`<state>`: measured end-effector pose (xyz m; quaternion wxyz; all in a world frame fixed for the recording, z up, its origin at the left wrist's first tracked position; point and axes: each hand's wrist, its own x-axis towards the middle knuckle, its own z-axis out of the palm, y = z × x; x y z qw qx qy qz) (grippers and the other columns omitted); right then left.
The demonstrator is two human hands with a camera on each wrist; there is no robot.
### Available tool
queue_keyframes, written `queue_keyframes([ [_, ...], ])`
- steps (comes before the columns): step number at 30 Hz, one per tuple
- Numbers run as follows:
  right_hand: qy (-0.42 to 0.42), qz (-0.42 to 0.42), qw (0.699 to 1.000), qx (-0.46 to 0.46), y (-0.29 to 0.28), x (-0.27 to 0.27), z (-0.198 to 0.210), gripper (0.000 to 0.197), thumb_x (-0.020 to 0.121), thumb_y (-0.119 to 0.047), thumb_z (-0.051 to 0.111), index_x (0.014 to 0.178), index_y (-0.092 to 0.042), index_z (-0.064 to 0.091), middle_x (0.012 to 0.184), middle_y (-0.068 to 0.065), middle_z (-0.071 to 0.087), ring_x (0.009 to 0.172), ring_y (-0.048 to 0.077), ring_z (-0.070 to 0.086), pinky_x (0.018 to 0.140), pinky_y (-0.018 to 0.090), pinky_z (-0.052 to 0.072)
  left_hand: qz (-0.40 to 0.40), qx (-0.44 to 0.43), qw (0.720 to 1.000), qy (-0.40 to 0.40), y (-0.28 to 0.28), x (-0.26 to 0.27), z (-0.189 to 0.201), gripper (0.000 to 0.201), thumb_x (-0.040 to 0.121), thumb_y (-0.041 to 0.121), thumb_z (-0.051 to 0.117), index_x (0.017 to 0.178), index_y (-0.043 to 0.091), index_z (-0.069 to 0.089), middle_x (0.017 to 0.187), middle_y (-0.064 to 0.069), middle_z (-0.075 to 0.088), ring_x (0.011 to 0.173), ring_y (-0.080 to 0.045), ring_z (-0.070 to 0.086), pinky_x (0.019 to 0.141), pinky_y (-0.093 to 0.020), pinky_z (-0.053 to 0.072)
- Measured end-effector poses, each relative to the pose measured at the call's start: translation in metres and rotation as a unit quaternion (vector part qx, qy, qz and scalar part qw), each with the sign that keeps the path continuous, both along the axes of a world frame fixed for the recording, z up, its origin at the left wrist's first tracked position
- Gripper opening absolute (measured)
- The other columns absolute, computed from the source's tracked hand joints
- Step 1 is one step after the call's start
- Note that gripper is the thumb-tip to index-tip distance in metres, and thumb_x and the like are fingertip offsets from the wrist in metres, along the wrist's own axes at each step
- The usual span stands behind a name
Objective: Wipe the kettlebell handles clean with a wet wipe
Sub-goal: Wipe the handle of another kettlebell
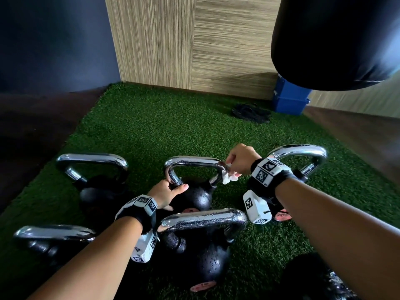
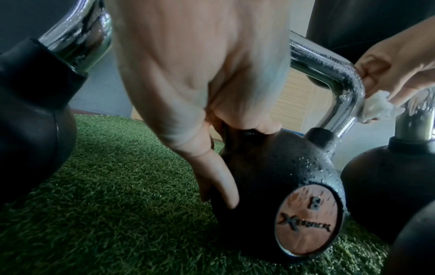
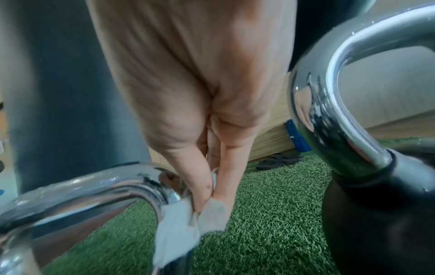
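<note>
Head view shows several kettlebells on green turf (image 1: 151, 126), low in the frame. At centre, the right hand (image 1: 239, 160) pinches a crumpled white wipe (image 1: 228, 178) against the right bend of the middle kettlebell's (image 1: 194, 195) chrome handle (image 1: 192, 162). The left hand (image 1: 165, 192) curls round the handle's left leg at its base, steadying the bell, thumb out over the black body. Droplets bead on the chrome. Judging by this, wiping of this handle is under way at its right corner; next likely calls for running the wipe down that leg or across the top bar, with firm pressure.
</note>
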<state>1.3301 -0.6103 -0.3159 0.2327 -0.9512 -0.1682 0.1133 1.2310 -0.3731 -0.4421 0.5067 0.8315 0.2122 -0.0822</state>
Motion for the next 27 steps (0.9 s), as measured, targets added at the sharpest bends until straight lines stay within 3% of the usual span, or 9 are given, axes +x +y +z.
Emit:
queue_keyframes([
  [4,0.029,-0.005,1.0,0.007,0.0,0.006,-0.007,0.012,0.083,0.005,0.071,0.084,-0.006,0.077,0.084,0.009,0.076,0.072,0.016,0.073,0.057,0.024,0.06,0.009,0.011,0.999,0.029,-0.002,0.0,0.002,0.077,0.087,0.064,0.068,0.137,0.009,0.047,0.132,-0.012,0.057,0.082,-0.025,0.078,0.063,-0.031,0.064],
  [6,0.066,-0.005,0.998,0.001,0.001,0.004,-0.019,0.019,0.079,0.007,0.076,0.074,-0.011,0.073,0.076,0.006,0.073,0.063,0.01,0.07,0.05,0.021,0.056,0.003,0.016,0.999,0.032,-0.002,0.0,0.007,0.067,0.085,0.065,0.069,0.127,0.016,0.051,0.126,-0.008,0.057,0.075,-0.023,0.078,0.052,-0.024,0.059],
  [8,0.109,-0.001,0.994,0.021,0.004,0.0,-0.031,0.026,0.074,0.011,0.08,0.072,-0.012,0.069,0.073,0.006,0.069,0.057,0.01,0.066,0.047,0.022,0.055,-0.023,0.0,0.999,0.036,0.001,-0.001,0.011,0.054,0.086,0.059,0.072,0.123,0.023,0.054,0.122,-0.003,0.055,0.085,-0.022,0.076,0.064,-0.028,0.064],
  [12,0.115,0.011,0.992,0.049,0.003,-0.005,-0.039,0.023,0.075,0.012,0.079,0.093,0.0,0.072,0.094,0.02,0.072,0.084,0.027,0.07,0.085,0.049,0.06,-0.054,-0.036,0.996,0.062,0.011,-0.005,0.014,0.048,0.088,0.011,0.08,0.126,0.023,0.053,0.114,-0.002,0.059,0.097,-0.018,0.062,0.084,-0.04,0.063],
  [15,0.076,0.039,0.996,-0.013,-0.001,-0.003,-0.027,0.026,0.078,-0.003,0.083,0.102,-0.001,0.075,0.099,0.014,0.074,0.086,0.019,0.066,0.081,0.034,0.06,-0.02,0.063,0.997,0.049,0.029,-0.007,0.035,0.048,0.091,-0.007,0.065,0.136,0.004,0.057,0.108,-0.012,0.069,0.104,-0.036,0.07,0.09,-0.045,0.06],
  [18,0.035,0.046,0.993,-0.102,-0.01,-0.002,0.009,0.027,0.084,-0.015,0.08,0.108,-0.005,0.076,0.106,0.007,0.076,0.088,0.013,0.066,0.081,0.027,0.059,0.087,0.158,0.983,-0.045,0.044,-0.01,0.075,0.035,0.092,0.005,0.066,0.126,0.012,0.07,0.111,-0.017,0.075,0.096,-0.031,0.074,0.092,-0.041,0.06],
  [22,-0.042,0.031,0.999,0.014,-0.011,-0.005,0.061,0.022,0.083,-0.016,0.081,0.102,-0.005,0.076,0.097,0.008,0.077,0.085,0.016,0.072,0.081,0.029,0.06,0.138,-0.027,0.97,-0.2,0.03,-0.011,0.136,0.023,0.097,0.013,0.069,0.119,0.006,0.073,0.106,-0.012,0.076,0.088,-0.024,0.075,0.079,-0.035,0.065],
  [24,-0.047,0.051,0.99,0.121,-0.004,-0.011,0.081,0.023,0.081,-0.011,0.082,0.1,-0.005,0.073,0.094,0.008,0.076,0.079,0.016,0.073,0.071,0.025,0.06,0.084,-0.122,0.969,-0.195,0.017,-0.011,0.162,0.026,0.101,0.019,0.065,0.121,0.002,0.069,0.11,-0.014,0.074,0.089,-0.025,0.075,0.069,-0.025,0.064],
  [27,-0.036,0.096,0.974,0.203,0.013,-0.022,0.097,0.035,0.07,-0.009,0.089,0.098,-0.012,0.067,0.091,0.003,0.077,0.082,0.016,0.075,0.067,0.028,0.06,0.005,-0.209,0.965,-0.158,-0.001,-0.013,0.185,0.032,0.103,0.027,0.059,0.119,0.0,0.067,0.106,-0.023,0.076,0.089,-0.03,0.078,0.07,-0.03,0.065],
])
